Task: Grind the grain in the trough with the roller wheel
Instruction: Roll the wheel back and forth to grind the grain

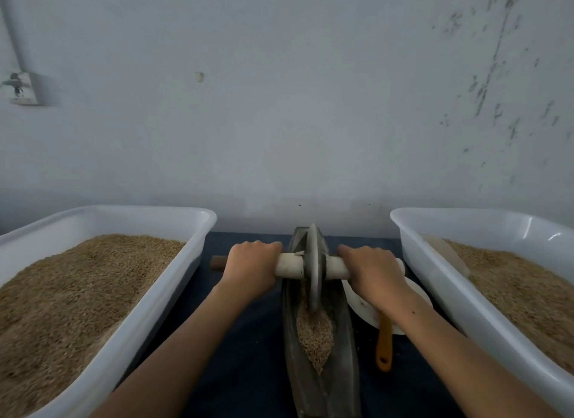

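The left hand (250, 267) grips the left side of the wooden axle handle (290, 264), with its fingers (267, 246) curled over the top of it. The right hand (371, 270) grips the right side of the same handle in the same way, fingers closed round it. Between the two hands stands the roller wheel (313, 268), a dark metal disc, upright on its edge, and the handle passes through its centre. The wheel sits in the far half of the trough (349, 340), a long, narrow, dark boat-shaped vessel that runs away from the person on the dark blue surface (248, 371). The grain (313, 333) lies in the groove of the trough, mostly on the near side of the wheel, below the level of the fingers.

Just under the right wrist there is a white bowl (416, 296), and an orange handle (384, 343) of some utensil comes out of it toward the person. Left of the left hand stands a white plastic tub (174, 290) full of brown grain. Right of the right hand stands a second white tub (435, 281), also holding grain. Behind all is a pale wall (279, 106).
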Demonstrator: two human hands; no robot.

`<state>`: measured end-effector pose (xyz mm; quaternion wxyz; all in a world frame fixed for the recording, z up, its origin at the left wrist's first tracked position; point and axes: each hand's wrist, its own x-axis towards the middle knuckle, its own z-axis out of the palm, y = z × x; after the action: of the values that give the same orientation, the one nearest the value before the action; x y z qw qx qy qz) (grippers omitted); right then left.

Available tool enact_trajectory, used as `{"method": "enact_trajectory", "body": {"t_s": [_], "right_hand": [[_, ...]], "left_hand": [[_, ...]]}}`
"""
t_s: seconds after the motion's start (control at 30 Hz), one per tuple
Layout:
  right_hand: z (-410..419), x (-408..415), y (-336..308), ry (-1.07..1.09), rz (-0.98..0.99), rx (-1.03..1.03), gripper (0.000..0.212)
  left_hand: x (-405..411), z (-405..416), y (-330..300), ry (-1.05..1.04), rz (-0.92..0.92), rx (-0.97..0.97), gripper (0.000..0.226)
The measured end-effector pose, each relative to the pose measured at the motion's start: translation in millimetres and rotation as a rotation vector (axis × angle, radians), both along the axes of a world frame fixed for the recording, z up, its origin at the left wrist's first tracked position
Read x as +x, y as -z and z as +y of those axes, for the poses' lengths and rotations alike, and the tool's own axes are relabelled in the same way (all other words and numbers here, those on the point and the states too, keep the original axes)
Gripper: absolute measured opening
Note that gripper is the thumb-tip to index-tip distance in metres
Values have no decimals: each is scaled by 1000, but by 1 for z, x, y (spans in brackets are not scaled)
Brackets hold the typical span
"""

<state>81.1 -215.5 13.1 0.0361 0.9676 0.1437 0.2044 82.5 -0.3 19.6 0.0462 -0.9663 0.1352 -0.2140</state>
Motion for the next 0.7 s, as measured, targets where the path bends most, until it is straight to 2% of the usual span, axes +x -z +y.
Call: {"method": "enact_trajectory", "body": {"t_s": [0.1,0.3,0.37,0.47,0.63,0.7], "right_hand": [[0,-2,-6,5,40,-35,21],[1,-13,-28,-37,361,-149,35],[1,-15,-29,-38,363,-181,35],[4,-10,-25,-5,272,-168,29],[2,-4,-8,21,87,-10,21],[1,-4,-6,20,86,-6,23]], "left_hand": [[0,3,-3,19,88,12,25],[-4,6,-17,9,524,8,37],[-5,6,-17,3,557,-1,38],[-5,5,-15,-12,467,0,36],[-4,-4,-6,-40,38,64,24],[-3,-3,-5,-26,30,58,25]]}}
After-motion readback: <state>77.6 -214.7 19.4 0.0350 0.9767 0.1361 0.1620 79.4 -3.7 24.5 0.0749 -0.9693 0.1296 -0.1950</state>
